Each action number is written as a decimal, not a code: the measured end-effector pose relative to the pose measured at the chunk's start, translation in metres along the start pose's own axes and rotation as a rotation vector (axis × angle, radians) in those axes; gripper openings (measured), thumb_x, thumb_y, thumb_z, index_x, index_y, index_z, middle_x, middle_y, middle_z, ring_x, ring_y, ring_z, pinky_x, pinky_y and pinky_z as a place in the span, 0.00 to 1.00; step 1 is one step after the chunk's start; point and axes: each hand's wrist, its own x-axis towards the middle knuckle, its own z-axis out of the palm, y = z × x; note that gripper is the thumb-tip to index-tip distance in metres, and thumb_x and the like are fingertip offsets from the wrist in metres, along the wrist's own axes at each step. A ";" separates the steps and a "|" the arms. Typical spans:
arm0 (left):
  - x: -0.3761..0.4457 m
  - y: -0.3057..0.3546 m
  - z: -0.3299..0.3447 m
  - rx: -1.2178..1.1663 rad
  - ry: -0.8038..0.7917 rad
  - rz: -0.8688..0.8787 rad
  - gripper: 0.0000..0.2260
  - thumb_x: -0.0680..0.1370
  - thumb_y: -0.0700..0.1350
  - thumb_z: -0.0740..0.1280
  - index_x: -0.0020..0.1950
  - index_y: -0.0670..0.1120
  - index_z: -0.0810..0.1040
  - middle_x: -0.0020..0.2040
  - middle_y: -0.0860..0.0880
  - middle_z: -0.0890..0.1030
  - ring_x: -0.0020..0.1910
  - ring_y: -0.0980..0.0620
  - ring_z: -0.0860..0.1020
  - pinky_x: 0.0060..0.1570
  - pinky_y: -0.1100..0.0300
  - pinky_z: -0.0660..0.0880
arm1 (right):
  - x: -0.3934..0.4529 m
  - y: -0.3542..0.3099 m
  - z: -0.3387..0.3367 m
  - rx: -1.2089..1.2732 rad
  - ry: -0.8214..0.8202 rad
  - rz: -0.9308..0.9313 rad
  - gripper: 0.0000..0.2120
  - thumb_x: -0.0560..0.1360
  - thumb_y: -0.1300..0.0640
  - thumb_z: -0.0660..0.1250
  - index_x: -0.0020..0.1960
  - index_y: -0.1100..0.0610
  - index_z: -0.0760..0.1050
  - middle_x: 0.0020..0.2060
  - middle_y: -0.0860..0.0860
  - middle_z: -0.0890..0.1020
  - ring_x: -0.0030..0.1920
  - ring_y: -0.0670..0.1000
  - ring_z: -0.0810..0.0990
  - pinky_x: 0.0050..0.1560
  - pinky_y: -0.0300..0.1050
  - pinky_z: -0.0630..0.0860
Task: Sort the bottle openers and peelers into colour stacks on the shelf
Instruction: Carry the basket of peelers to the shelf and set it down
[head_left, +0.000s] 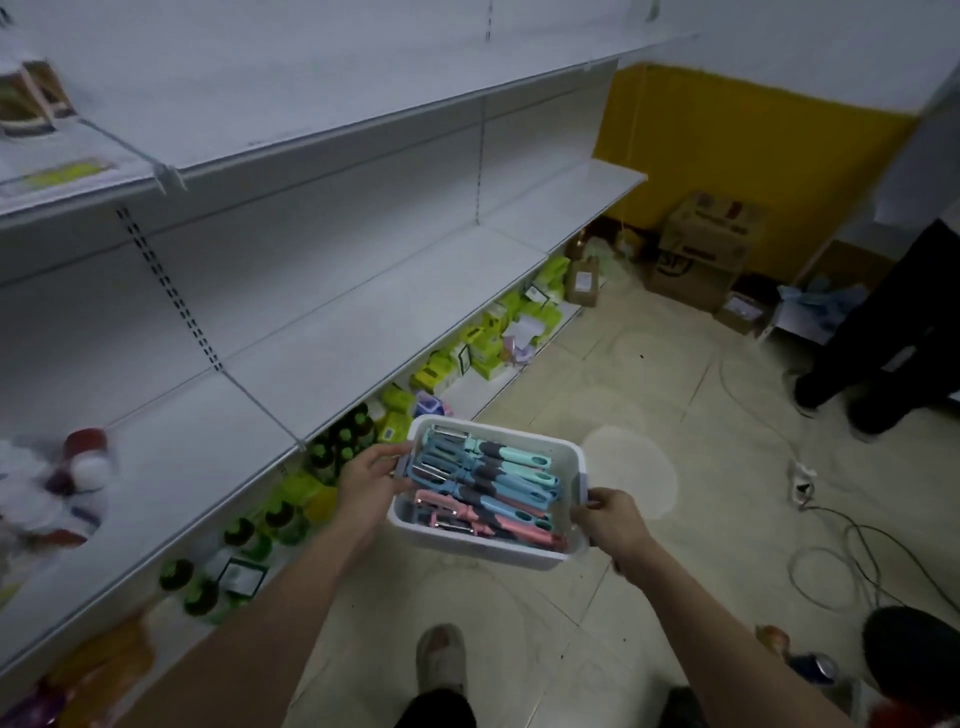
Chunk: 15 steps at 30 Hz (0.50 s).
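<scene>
I carry a white plastic bin (540, 446) over the floor, beside the shelving. My left hand (371, 480) grips its left handle and my right hand (610, 519) grips its right handle. Inside lie several peelers and bottle openers side by side: mint-green ones (514, 457) at the far end, blue ones (498, 488) in the middle, pink ones (498, 522) nearest me. The white middle shelf (332, 343) runs along the left, its board bare beside the bin.
Green boxes and dark bottles (467, 353) fill the bottom shelf. Blurred items (67, 483) sit at the middle shelf's left end. Cardboard boxes (701, 249) stand by the yellow wall. Cables (831, 551) lie on the floor. A person in dark trousers (883, 353) stands at right.
</scene>
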 end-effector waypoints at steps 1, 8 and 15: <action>0.026 0.006 0.001 0.000 0.003 -0.010 0.20 0.69 0.22 0.68 0.47 0.47 0.79 0.54 0.42 0.81 0.52 0.44 0.80 0.38 0.60 0.78 | 0.022 -0.013 0.002 -0.019 -0.005 0.019 0.06 0.75 0.65 0.66 0.42 0.61 0.80 0.35 0.58 0.82 0.33 0.52 0.78 0.32 0.50 0.78; 0.173 0.069 0.030 0.008 -0.032 -0.007 0.20 0.69 0.20 0.65 0.48 0.44 0.80 0.57 0.39 0.81 0.56 0.42 0.80 0.43 0.57 0.80 | 0.143 -0.102 -0.006 -0.059 -0.008 0.068 0.06 0.76 0.65 0.65 0.44 0.66 0.79 0.38 0.58 0.80 0.34 0.51 0.78 0.31 0.39 0.75; 0.295 0.126 0.080 0.106 -0.122 0.045 0.17 0.72 0.20 0.63 0.52 0.39 0.78 0.55 0.43 0.80 0.57 0.45 0.78 0.44 0.63 0.78 | 0.263 -0.152 -0.031 0.064 -0.075 0.100 0.03 0.76 0.66 0.66 0.48 0.65 0.77 0.44 0.61 0.83 0.39 0.56 0.83 0.40 0.53 0.83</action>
